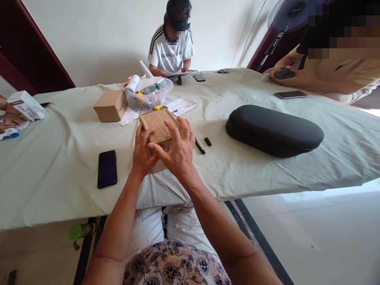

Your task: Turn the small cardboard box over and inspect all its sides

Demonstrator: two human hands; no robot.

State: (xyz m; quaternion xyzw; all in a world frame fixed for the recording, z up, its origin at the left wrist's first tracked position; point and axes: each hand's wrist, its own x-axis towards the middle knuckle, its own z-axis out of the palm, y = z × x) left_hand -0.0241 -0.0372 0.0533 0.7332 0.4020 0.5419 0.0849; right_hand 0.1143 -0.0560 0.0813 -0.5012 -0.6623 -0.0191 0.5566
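A small cardboard box [160,123] with wrinkled clear tape over its top stands near the table's front edge. My left hand [142,152] grips its left side, the fingertips bent over the top edge. In front of the box's right part is my right hand [180,152], its fingers spread and bent above the top and its thumb stretched toward my left fingertips. Whether those right fingers touch the box, I cannot tell. To the right lie a black marker [200,146] without its cap and the black cap [208,141].
A black phone [107,169] lies left; a dark hard case [274,130] lies right. Behind the box are another carton [110,106], a filled plastic basket [166,88], a yellow tape measure [160,107] and papers [184,106]. Other people sit around the cloth-covered table [59,158].
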